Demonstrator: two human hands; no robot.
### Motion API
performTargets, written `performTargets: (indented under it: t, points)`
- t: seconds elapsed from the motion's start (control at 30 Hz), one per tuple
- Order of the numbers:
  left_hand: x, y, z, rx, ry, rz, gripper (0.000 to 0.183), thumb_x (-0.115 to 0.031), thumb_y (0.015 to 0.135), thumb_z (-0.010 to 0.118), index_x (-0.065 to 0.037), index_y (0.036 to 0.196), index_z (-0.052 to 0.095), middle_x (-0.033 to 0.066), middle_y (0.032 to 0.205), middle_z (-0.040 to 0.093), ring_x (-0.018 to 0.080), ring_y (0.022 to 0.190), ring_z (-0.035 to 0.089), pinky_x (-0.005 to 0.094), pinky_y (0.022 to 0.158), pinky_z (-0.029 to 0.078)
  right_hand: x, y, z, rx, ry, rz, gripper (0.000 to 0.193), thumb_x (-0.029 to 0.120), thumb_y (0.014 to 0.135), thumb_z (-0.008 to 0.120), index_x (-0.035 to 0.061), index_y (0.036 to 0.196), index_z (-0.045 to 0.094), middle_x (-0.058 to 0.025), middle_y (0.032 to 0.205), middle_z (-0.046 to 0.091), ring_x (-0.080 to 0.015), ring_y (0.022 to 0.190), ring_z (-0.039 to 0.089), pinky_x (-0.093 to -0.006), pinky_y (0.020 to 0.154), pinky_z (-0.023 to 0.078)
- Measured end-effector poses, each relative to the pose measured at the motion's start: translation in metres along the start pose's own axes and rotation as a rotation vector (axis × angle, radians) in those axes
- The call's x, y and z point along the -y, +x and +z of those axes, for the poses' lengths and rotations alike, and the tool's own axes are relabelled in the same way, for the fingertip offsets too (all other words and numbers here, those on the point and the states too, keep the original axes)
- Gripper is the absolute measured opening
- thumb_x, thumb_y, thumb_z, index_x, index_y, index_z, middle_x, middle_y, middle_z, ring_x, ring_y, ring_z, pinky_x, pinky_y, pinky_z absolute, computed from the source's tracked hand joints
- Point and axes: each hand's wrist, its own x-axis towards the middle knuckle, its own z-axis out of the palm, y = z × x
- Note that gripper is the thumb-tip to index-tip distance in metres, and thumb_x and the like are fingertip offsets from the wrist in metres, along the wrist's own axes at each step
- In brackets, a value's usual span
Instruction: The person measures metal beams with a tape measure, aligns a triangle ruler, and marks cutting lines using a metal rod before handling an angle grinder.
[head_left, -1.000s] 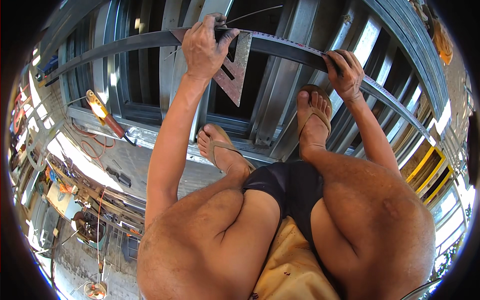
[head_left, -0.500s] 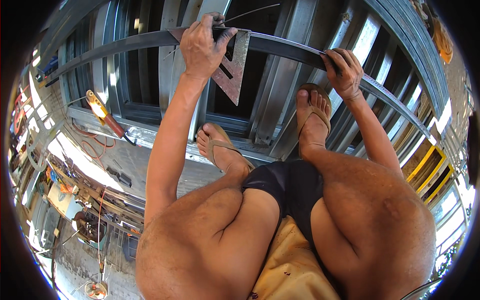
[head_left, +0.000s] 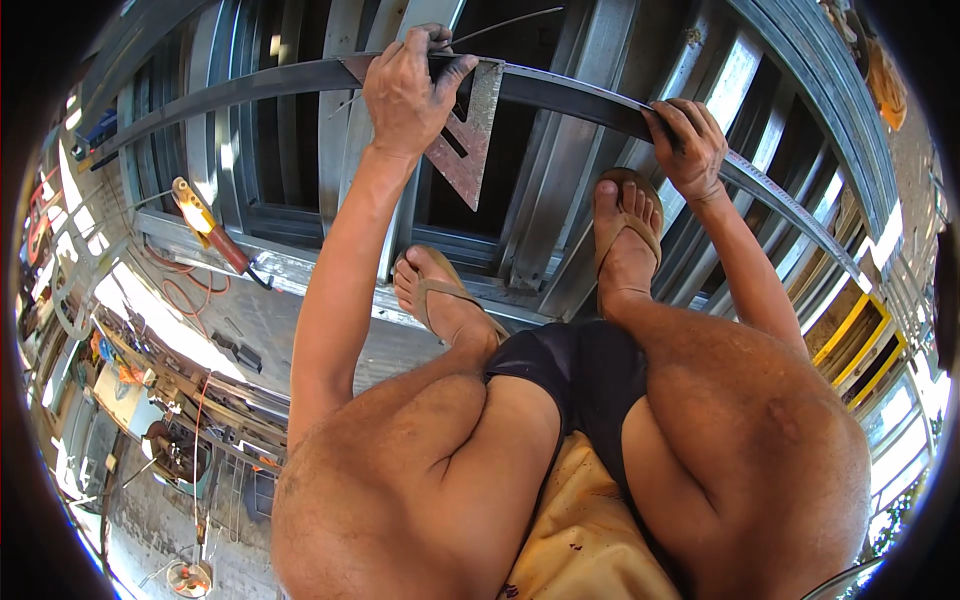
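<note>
A long dark metal flat bar (head_left: 270, 86) runs crosswise in front of my feet over a grey steel frame. My left hand (head_left: 408, 100) is closed over the bar and a triangular metal square (head_left: 462, 150), pressing the square against it. A thin wire-like rod (head_left: 510, 21) sticks out beside the left fingers; whether they grip it is unclear. Farther right, my right hand (head_left: 690, 145) grips the bar, with fingers over its far edge. A measuring tape (head_left: 765, 178) lies along the bar and passes under that hand.
Steel channels (head_left: 575, 130) form the frame under the bar. My sandalled feet (head_left: 628, 235) rest on its near side. At left lies a yellow and red-brown electrode holder (head_left: 212, 228) with its cable. A yellow metal frame (head_left: 858, 340) stands at right; scrap and tools crowd the left floor.
My left hand and the square have shifted very slightly right along the bar. The right hand stays in place.
</note>
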Motion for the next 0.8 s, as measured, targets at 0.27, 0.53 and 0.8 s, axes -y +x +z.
performTargets:
  t: [0.27,0.53,0.8]
  points:
    - [-0.003,0.000,-0.003,0.029,-0.055,-0.067,0.040,-0.032,0.080,0.083,-0.006,0.105,0.064,0.0079,0.090,0.073,0.0251,0.088,0.072,0.0359,0.080,0.053,0.004,0.005,-0.006,0.023,0.044,0.022,0.017,0.009,0.075,0.081,0.0058,0.090,0.073,-0.0080,0.087,0.070,-0.0250,0.077,0.067,-0.0336,0.066,0.054]
    - [-0.008,0.004,0.000,0.071,-0.075,-0.117,0.043,-0.031,0.080,0.083,-0.006,0.108,0.064,0.0084,0.093,0.073,0.0256,0.090,0.072,0.0374,0.082,0.053,-0.052,0.011,-0.037,-0.124,0.176,0.252,0.010,0.006,0.083,0.079,0.0025,0.091,0.074,-0.0088,0.084,0.070,-0.0179,0.073,0.071,-0.0272,0.066,0.055]
    - [-0.006,0.004,-0.011,0.078,-0.071,-0.155,0.044,-0.031,0.079,0.083,-0.006,0.109,0.063,0.0083,0.093,0.073,0.0260,0.091,0.071,0.0376,0.083,0.052,-0.120,0.120,-0.043,-0.244,-0.118,0.215,0.018,0.024,0.089,0.077,0.0073,0.096,0.077,-0.0111,0.091,0.076,-0.0241,0.084,0.074,-0.0306,0.077,0.055]
